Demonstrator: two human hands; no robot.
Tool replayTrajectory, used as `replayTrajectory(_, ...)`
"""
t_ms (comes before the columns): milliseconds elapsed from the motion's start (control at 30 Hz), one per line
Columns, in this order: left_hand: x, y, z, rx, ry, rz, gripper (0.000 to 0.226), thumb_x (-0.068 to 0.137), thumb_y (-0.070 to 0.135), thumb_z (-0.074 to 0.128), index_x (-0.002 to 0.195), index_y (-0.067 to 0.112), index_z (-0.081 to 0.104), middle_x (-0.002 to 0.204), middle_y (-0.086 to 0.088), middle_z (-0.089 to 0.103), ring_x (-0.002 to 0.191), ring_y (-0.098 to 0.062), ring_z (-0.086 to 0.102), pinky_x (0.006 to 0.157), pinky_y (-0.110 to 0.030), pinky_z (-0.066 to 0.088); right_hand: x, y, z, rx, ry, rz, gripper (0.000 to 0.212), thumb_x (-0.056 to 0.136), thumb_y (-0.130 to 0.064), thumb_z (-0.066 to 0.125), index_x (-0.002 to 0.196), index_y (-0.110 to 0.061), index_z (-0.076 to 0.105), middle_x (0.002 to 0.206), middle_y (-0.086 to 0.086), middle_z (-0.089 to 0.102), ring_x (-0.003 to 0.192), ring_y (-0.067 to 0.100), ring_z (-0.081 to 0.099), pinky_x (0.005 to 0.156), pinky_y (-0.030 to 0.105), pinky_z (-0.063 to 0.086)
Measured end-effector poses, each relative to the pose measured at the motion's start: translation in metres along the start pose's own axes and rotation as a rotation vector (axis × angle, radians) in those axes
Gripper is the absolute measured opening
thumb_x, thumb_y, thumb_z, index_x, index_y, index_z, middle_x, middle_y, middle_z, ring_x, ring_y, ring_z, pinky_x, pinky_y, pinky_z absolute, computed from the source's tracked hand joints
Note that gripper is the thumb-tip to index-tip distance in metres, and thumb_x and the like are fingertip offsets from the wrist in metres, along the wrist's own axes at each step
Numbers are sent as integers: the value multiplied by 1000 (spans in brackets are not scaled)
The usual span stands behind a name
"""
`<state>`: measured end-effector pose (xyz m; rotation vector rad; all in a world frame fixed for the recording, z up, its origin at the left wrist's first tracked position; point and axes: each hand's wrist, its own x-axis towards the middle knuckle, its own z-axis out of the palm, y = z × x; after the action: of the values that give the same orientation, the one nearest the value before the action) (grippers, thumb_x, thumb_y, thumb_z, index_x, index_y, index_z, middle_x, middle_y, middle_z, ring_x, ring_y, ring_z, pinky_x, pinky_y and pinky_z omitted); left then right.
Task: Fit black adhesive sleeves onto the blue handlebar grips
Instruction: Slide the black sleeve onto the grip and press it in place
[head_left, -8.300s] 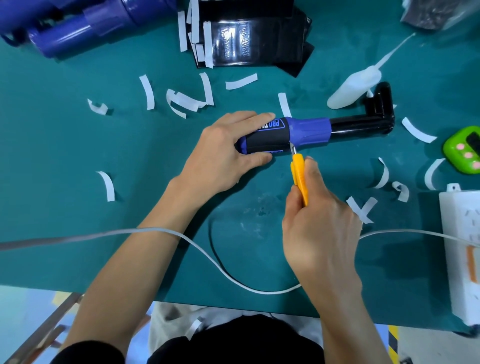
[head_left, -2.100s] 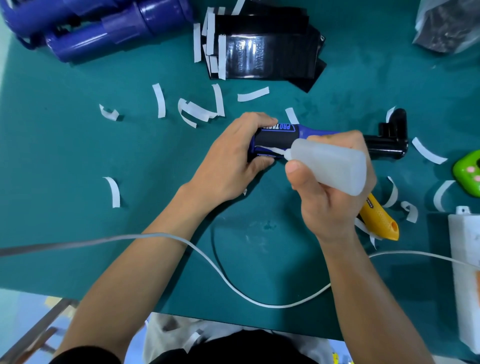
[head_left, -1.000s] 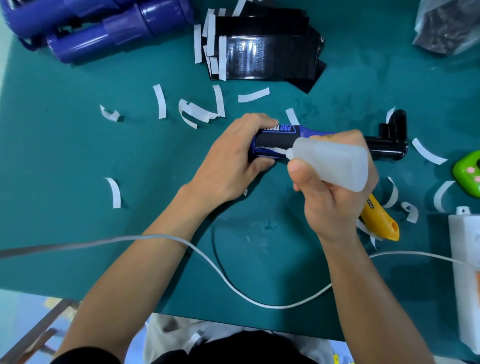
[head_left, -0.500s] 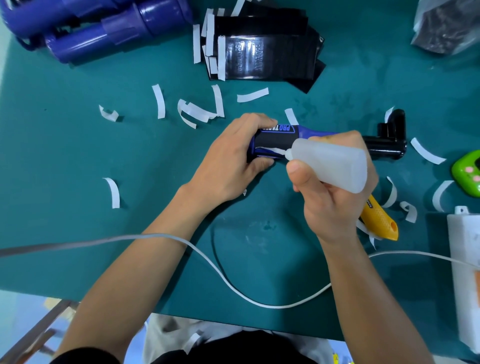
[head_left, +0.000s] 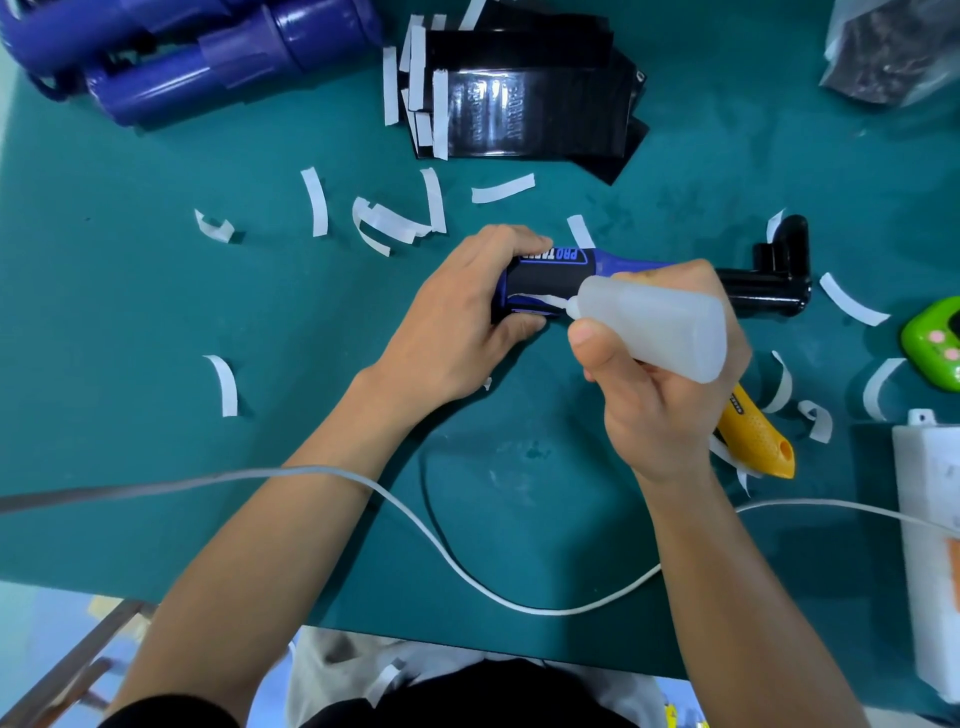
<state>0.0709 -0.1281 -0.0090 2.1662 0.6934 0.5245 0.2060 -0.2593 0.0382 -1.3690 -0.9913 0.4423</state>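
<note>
Between our hands, left hand clamps the stiff grip end; right hand squeezes the soft glue bottle.

a teal table fills the view. at its far left corner lie blue grips, piled side by side. at far centre sits a stack of black sleeves, with white strips along its left edge. more strips lie scattered across the middle and right side, most of them curled. mid-table lies a black bar, elbow end to the right, with a sleeved grip on its left end. nearer the front right, a yellow knife lies on some strips. a green timer and a white box sit at the right edge, and a plastic bag in the far right corner. a white cable loops across the front.
</note>
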Motion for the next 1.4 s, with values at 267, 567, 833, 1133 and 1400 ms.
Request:
replayTrajectory(267,0,3,-2,-1,-6,-7,56,87,18,81,132,24,50,133,14,54,120,-14,55,102,-21,42,-1,1,0,41,1,-10,19,94,-21,75,99,-9,61,83,-14,62,66,15,57,64,19,44)
replayTrajectory(567,0,3,-2,2,-10,-11,57,87,19,81,133,27,48,133,16,53,121,-14,55,102,-17,40,0,1,0,58,-3,-14,17,97,-28,73,103,-17,61,94,-27,62,70,8,58,68,15,44)
replayTrajectory(833,0,5,-3,10,-12,-14,58,87,18,82,133,27,48,132,17,52,121,-12,55,101,-13,38,-2,5,-3,-10,-33,-50,14,90,-8,71,102,-8,63,104,-33,62,80,-4,56,75,10,44)
replayTrajectory(1133,0,8,-4,5,-8,-25,58,86,17,83,132,27,48,132,17,53,120,-12,55,100,-11,37,-1,4,-3,15,-5,-14,19,91,-16,75,101,-7,61,103,-31,61,81,-6,57,74,11,44)
replayTrajectory(1400,-1,9,-4,5,-8,-23,56,86,16,83,132,23,50,133,13,55,120,-13,55,101,-11,37,-1,-1,-3,21,4,-7,23,99,-32,70,102,-11,62,92,-13,63,73,10,59,68,17,46)
